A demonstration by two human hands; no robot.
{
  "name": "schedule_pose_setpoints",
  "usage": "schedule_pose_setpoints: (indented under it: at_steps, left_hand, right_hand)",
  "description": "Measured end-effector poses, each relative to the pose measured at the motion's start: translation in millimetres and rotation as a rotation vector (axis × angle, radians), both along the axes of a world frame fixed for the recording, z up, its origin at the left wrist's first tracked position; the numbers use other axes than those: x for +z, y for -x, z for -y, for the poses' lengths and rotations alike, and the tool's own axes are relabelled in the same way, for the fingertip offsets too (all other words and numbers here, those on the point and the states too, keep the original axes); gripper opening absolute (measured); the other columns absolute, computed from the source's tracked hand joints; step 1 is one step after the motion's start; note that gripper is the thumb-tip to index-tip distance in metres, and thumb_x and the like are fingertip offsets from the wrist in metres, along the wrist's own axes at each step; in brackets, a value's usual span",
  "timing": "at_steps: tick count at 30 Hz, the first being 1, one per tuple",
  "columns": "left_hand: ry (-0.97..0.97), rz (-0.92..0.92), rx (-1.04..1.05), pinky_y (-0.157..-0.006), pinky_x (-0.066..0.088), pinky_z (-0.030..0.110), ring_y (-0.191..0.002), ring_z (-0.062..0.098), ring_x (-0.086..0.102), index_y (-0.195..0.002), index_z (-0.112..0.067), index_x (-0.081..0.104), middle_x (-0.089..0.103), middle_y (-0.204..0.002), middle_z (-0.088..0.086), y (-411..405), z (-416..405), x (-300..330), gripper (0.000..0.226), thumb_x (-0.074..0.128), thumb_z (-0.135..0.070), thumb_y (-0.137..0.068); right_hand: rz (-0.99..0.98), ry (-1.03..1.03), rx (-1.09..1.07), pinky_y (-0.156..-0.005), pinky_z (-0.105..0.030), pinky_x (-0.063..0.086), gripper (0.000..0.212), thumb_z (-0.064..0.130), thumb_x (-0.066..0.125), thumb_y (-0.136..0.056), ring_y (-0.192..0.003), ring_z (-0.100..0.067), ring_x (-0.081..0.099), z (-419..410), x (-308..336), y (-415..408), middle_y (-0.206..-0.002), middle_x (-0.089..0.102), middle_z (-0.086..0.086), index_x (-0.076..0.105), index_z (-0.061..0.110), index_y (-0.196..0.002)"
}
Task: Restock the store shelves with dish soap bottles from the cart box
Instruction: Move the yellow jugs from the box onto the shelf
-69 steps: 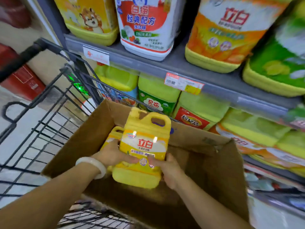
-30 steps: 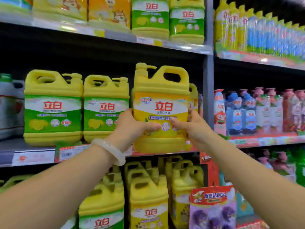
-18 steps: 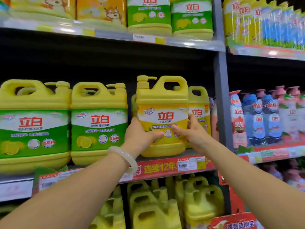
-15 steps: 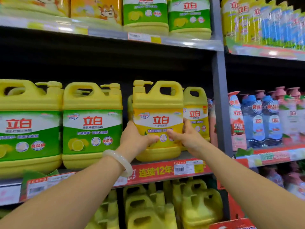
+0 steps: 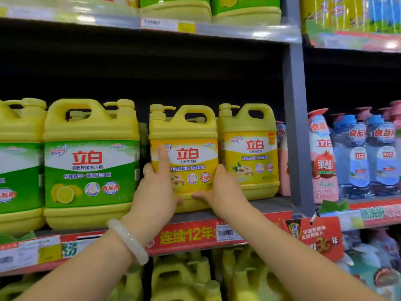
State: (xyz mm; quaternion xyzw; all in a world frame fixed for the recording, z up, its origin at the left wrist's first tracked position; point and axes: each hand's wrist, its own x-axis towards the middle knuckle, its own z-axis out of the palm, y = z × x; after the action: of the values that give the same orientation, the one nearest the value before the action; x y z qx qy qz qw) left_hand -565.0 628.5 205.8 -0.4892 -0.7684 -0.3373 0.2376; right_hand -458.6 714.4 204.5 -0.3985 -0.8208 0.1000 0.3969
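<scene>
Left hand: the left hand (image 5: pixel 155 187), a pale bangle (image 5: pixel 128 241) on its wrist, grips the bottle's left edge, index finger straight up the label, thumb under the base corner.
Right hand: the right hand (image 5: pixel 221 190) clasps the lower right corner, thumb across the front.
Bottle: the yellow plastic dish soap jug with handle, pump and orange-yellow label (image 5: pixel 184 157) stands upright on the grey metal shelf (image 5: pixel 271 205), near its front lip.
Neighbours: a matching yellow jug (image 5: pixel 249 148) sits just beside it on the right; a larger green-labelled yellow jug (image 5: pixel 91 161) stands to the left.
Risk: pushed in askew, it could likely knock the right neighbour or trap fingers between jugs; released too near the lip, it might tip off.
</scene>
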Motion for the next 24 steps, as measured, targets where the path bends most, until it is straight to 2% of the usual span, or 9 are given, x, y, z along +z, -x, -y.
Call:
schedule_pose_setpoints:
  at_steps: [3,6,10,14,19,24]
  left_hand:
    - [0.090,-0.053,0.053,-0.085,0.045,0.031,-0.104,0.031,0.060,-0.146,-0.025,-0.024,0.026,-0.142,0.021,6,-7,-7,0.102,0.057,-0.008,-0.087]
    - [0.127,-0.071,0.129,-0.085,0.046,0.031,-0.102,0.029,0.062,-0.147,-0.024,-0.023,0.029,-0.139,0.021,11,-18,-5,0.097,0.053,-0.005,-0.088]
    - [0.181,-0.091,0.226,-0.085,0.048,0.031,-0.102,0.027,0.064,-0.147,-0.018,-0.023,0.029,-0.141,0.025,17,-31,-3,0.098,0.055,-0.008,-0.089]
    - [0.194,-0.138,0.265,-0.083,0.049,0.029,-0.098,0.023,0.066,-0.146,-0.013,-0.024,0.030,-0.141,0.027,20,-39,-4,0.093,0.050,-0.008,-0.090]
    - [0.187,-0.123,0.276,-0.083,0.049,0.029,-0.097,0.022,0.066,-0.146,-0.011,-0.024,0.028,-0.141,0.030,24,-46,-4,0.092,0.050,-0.009,-0.091]
    - [0.179,-0.073,0.243,-0.083,0.050,0.033,-0.096,0.027,0.066,-0.147,-0.014,-0.022,0.028,-0.140,0.031,26,-48,-2,0.089,0.047,-0.006,-0.091]
  right_hand:
    - [0.125,-0.046,-0.034,-0.092,-0.034,0.044,0.100,0.021,0.070,-0.083,-0.120,-0.030,0.051,-6,-4,11,-0.136,0.046,-0.017,-0.003,0.003,-0.148]
    - [0.215,-0.102,-0.083,-0.084,-0.032,0.048,0.098,0.018,0.064,-0.088,-0.112,-0.028,0.058,-12,0,17,-0.128,0.055,-0.015,-0.012,-0.002,-0.146]
    - [0.271,-0.121,-0.104,-0.080,-0.031,0.047,0.099,0.027,0.067,-0.086,-0.110,-0.027,0.060,-16,4,24,-0.122,0.060,-0.015,-0.003,-0.008,-0.145]
    - [0.278,-0.121,-0.109,-0.077,-0.030,0.047,0.086,0.028,0.068,-0.085,-0.108,-0.028,0.062,-25,3,31,-0.121,0.061,-0.015,0.013,-0.007,-0.140]
    - [0.249,-0.122,-0.117,-0.077,-0.033,0.048,0.080,0.025,0.069,-0.085,-0.107,-0.029,0.062,-31,2,35,-0.121,0.060,-0.014,0.016,-0.004,-0.139]
    - [0.243,-0.122,-0.129,-0.071,-0.032,0.042,0.077,0.025,0.068,-0.085,-0.106,-0.030,0.062,-33,3,37,-0.120,0.060,-0.013,0.019,-0.002,-0.137]
